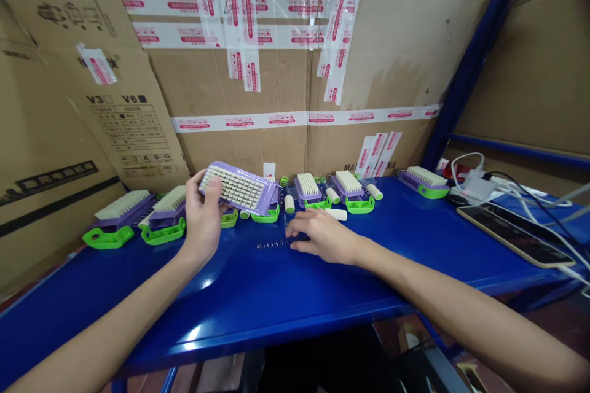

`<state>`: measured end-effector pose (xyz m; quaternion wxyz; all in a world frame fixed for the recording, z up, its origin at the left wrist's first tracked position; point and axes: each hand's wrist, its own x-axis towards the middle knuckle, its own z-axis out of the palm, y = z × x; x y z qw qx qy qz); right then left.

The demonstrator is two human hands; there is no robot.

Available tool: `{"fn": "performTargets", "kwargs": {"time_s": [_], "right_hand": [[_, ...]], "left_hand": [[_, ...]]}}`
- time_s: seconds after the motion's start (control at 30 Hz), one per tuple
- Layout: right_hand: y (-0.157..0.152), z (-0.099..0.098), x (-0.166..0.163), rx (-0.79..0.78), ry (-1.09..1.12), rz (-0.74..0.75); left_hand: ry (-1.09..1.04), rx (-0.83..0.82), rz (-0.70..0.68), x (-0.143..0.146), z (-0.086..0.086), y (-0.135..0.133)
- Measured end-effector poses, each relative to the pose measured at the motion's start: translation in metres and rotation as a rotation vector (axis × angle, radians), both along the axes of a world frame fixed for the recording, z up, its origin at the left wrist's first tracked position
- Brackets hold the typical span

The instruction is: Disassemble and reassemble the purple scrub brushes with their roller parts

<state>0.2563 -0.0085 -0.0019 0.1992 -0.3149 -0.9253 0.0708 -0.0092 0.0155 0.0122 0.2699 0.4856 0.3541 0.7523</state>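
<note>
Left hand: closed around one end of a purple brush (pixel 239 189), thumb over its pale bristles; the left hand (pixel 203 218) holds it tilted, above the table.
Right hand: half-curled, palm down, the right hand (pixel 320 234) has fingertips low at the end of a spring (pixel 271 245); whether they grip anything cannot be told.
Spring: lies lengthwise on the blue table (pixel 258 298).
Behind the hands: more brushes with green parts (pixel 163 232), and white cylinders (pixel 335 214).
Right side: a phone (pixel 511 233) near white cables.
Back: taped cardboard (pixel 244 89).
</note>
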Motion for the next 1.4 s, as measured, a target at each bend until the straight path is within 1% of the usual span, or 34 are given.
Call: {"fn": "performTargets", "kwargs": {"time_s": [0.2, 0.37, 0.57, 0.9, 1.4], "right_hand": [[0.0, -0.001, 0.0, 0.021, 0.052, 0.003], [-0.002, 0.0, -0.002, 0.055, 0.182, -0.061], [-0.008, 0.007, -0.003, -0.015, 0.366, -0.129], [-0.009, 0.006, -0.003, -0.057, 0.416, -0.154], [-0.006, 0.006, -0.004, -0.006, 0.445, -0.165]], "left_hand": [[0.023, 0.0, -0.028, 0.0, -0.001, -0.001], [0.04, -0.005, -0.06, 0.0, -0.002, -0.002], [0.082, -0.02, -0.083, 0.0, -0.004, -0.001], [0.142, -0.04, -0.105, 0.002, -0.001, -0.003], [0.181, -0.01, -0.09, 0.0, -0.002, -0.004]]}}
